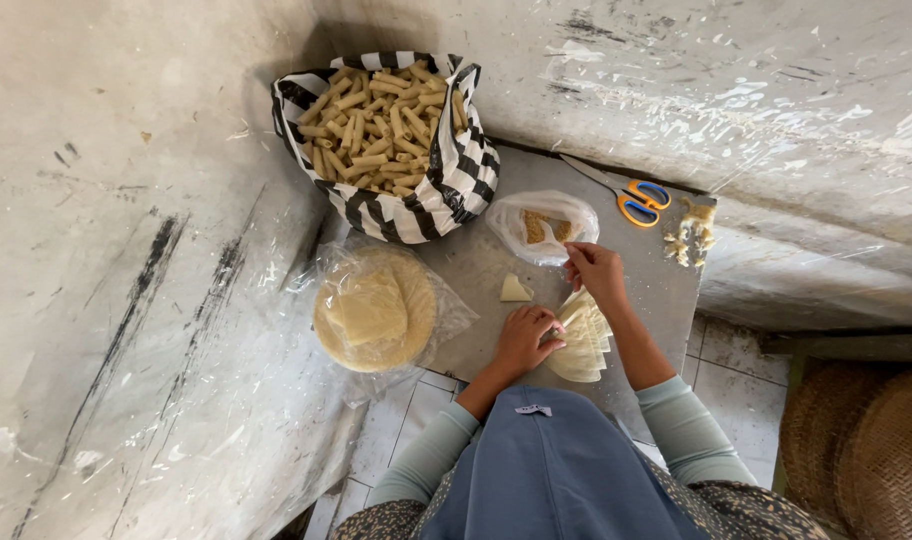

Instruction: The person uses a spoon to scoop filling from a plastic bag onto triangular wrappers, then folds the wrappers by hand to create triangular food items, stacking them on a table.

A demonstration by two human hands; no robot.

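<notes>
Fingers of the right hand (594,270) pinch one thin wrapper sheet off the fanned stack of wrappers (584,340) on the table (666,290); the left hand (524,338) seems closed on the stack. Next, probably, lay the sheet flat.

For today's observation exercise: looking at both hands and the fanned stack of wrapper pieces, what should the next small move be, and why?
Probably peel the top piece free. The right hand pinches the upper tip of the fanned wrapper stack, while the left hand presses on its left edge. One triangular piece already lies apart on the board, which suggests pieces come off singly.
</notes>
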